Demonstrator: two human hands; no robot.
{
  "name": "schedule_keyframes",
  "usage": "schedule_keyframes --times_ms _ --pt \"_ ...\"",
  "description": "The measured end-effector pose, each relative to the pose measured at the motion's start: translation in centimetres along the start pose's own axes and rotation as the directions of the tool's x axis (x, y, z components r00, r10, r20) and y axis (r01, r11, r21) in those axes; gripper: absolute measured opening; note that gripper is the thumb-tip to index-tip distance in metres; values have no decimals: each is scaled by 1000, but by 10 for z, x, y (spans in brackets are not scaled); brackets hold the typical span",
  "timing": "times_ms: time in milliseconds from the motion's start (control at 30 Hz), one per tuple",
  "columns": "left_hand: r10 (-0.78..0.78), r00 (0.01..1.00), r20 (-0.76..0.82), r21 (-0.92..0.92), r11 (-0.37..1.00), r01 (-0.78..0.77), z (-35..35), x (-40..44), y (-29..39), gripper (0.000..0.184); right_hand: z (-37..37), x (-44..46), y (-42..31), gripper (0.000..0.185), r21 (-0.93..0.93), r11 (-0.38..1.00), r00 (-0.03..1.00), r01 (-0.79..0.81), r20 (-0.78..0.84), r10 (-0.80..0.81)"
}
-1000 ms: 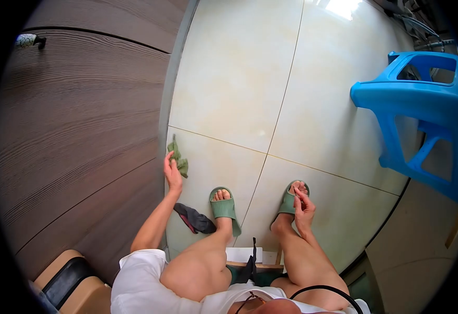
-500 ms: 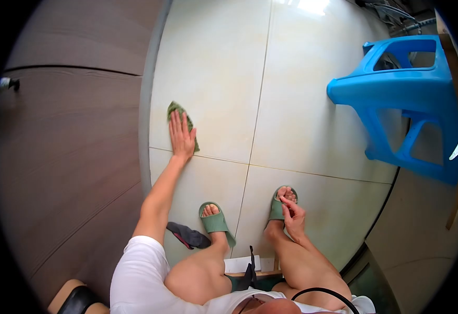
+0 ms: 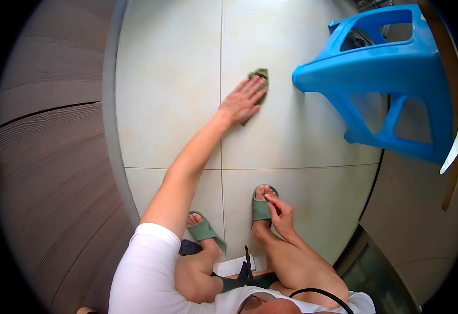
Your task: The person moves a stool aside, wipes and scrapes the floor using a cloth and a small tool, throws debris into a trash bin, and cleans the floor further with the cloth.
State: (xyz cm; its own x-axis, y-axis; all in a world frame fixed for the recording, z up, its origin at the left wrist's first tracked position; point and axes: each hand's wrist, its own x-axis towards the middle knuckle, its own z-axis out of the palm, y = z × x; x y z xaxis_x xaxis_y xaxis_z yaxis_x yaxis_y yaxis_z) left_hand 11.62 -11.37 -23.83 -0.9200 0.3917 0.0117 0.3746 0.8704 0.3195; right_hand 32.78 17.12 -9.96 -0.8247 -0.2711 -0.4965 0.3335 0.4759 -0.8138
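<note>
My left hand (image 3: 241, 103) lies palm down on a green cloth (image 3: 260, 78), pressing it against the pale tiled floor (image 3: 166, 94). Its fingers are spread and stretched out over the cloth, which shows past the fingertips and beneath the palm. Beside my right foot, my right hand (image 3: 281, 213) hangs with thumb and forefinger pinched together. Something small and dark may be at those fingertips, too small to name. Both feet wear green slippers, the left slipper (image 3: 204, 230) and the right slipper (image 3: 262, 211).
A blue plastic stool (image 3: 375, 73) stands at the right, close to a wooden edge (image 3: 453, 183). Brown wood-grain panels (image 3: 51, 167) run along the left. A dark piece of fabric (image 3: 189, 247) lies by my left foot, partly hidden by my leg.
My left hand has swept the green cloth to the right across the floor, over a tile joint. The view has shifted too. My right hand stays pinched near my right foot.
</note>
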Motion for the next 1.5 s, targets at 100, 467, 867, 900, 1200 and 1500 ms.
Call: schedule_keyframes --times_ms 100,467,867,900,1200,1500 --pt "137 989 54 -64 989 -134 24 11 56 56 1 1 7 24 13 997 997 77 -5 -77" --pt "520 854 -33 -100 848 -520 133 -39 291 51 -19 1 -10 22 20 976 943 215 -264 -202" --pt "-212 920 331 -909 190 371 4 -114 238 31 -16 -5 -11 25 50 951 912 304 -305 -275" --pt "-375 858 352 -920 28 390 8 -120 208 34 -13 -7 -15 25 108 963 934 248 -291 -208" --pt "-640 766 -53 -760 524 385 -51 -145 19 47 4 -11 7 24 296 952 975 82 -220 -16" --pt "-53 988 148 -658 740 138 60 -263 201 63 4 -7 21 26 325 945 959 -16 -262 107"
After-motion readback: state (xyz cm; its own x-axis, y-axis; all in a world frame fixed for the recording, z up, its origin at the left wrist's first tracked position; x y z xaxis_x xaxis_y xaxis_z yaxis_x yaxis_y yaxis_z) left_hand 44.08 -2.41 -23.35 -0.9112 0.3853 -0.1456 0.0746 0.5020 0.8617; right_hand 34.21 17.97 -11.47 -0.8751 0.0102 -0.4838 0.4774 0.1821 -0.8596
